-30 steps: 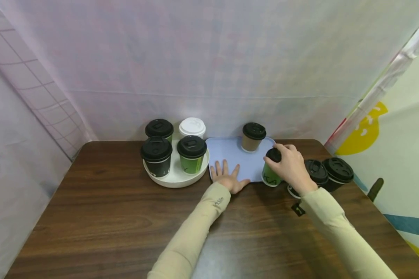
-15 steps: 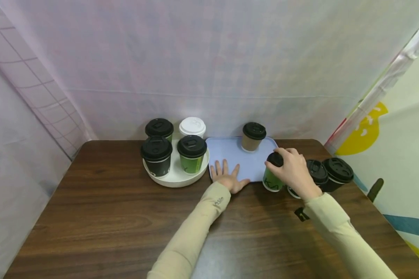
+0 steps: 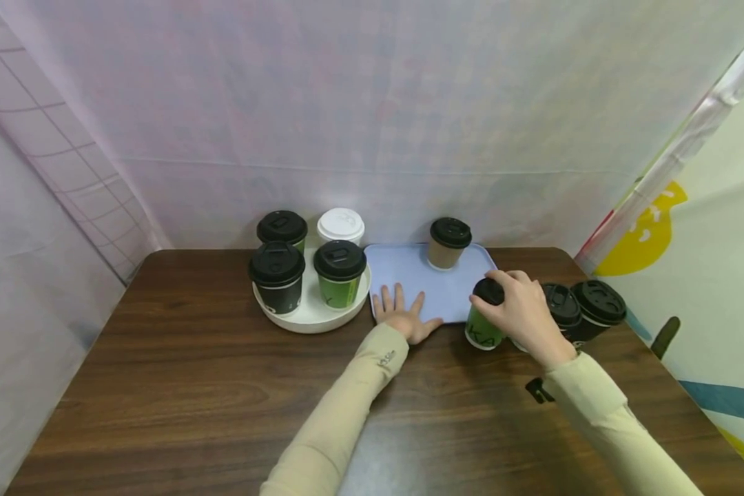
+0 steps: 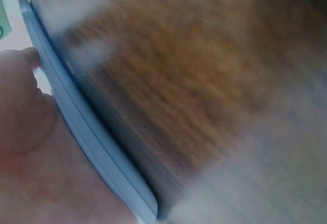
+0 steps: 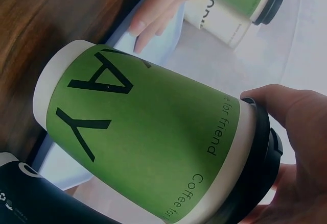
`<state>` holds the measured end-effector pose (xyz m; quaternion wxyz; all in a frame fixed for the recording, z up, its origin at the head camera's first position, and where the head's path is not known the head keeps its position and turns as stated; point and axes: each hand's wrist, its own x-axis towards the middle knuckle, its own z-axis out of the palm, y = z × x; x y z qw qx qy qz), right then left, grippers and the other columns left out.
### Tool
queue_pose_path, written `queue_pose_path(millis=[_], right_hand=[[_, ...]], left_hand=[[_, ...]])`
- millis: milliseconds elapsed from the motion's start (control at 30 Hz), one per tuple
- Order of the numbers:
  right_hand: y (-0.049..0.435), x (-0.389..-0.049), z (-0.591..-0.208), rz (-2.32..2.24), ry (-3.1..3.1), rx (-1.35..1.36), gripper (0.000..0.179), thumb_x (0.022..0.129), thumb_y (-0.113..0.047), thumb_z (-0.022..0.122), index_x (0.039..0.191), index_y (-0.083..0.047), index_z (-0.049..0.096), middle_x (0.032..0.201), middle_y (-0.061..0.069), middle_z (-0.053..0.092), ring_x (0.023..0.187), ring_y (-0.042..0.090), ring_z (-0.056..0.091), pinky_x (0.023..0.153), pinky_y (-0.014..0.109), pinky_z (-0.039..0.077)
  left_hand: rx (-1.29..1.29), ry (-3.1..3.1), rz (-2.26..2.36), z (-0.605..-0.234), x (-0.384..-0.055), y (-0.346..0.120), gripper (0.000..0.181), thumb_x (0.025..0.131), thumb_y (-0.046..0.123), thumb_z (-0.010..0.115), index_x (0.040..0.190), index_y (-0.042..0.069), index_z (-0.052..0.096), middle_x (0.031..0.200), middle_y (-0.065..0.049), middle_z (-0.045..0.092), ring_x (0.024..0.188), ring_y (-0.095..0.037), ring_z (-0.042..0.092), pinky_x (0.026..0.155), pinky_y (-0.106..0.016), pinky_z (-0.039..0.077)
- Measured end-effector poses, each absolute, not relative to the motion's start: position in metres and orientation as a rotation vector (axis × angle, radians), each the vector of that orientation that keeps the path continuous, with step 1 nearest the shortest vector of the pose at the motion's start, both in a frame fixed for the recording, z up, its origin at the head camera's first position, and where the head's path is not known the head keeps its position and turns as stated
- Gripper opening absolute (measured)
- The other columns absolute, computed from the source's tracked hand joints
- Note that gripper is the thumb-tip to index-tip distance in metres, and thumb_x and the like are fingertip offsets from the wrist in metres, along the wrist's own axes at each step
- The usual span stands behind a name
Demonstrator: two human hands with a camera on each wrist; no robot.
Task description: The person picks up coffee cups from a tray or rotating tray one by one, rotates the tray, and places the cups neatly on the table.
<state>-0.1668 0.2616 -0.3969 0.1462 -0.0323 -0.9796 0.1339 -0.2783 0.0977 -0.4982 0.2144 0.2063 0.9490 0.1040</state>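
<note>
My right hand (image 3: 523,313) grips a green paper coffee cup (image 3: 483,332) by its black lid, fingers and thumb round the lid's rim. In the right wrist view the cup's printed side (image 5: 153,127) faces the camera. The cup is just off the front right corner of a light blue tray (image 3: 403,265). My left hand (image 3: 404,320) lies with fingers spread on the tray's front left part; the left wrist view has the tray's rim (image 4: 92,127) beside the palm. A brown cup (image 3: 444,256) with a black lid stands at the back of the tray.
Left of the tray is a round white tray (image 3: 310,324) bearing several lidded cups, one with a white lid (image 3: 341,224). Two black cups with black lids (image 3: 598,303) stand on the right, partly behind my right hand. A small black label (image 3: 538,391) lies on the wooden table (image 3: 211,386).
My right hand has drawn the green cup toward me, away from the tray's right edge, so more of that corner shows. My left hand has stayed in place.
</note>
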Motion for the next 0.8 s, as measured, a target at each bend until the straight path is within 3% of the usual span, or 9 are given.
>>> queue_pose_path(millis=[800], right_hand=[[0.259,-0.162,-0.412,0.372,-2.763,-0.057,0.054,0.091,-0.026,0.077,0.131,0.008,0.062,0.127,0.04,0.061,0.12,0.057,0.058,0.108,0.082,0.033]], left_hand=[[0.591,2.627,0.3,-0.502,-0.28,0.097,0.082,0.098,0.081,0.026,0.166,0.04,0.007,0.175,-0.014,-0.015,0.16,-0.043,-0.018,0.13,-0.062,-0.01]])
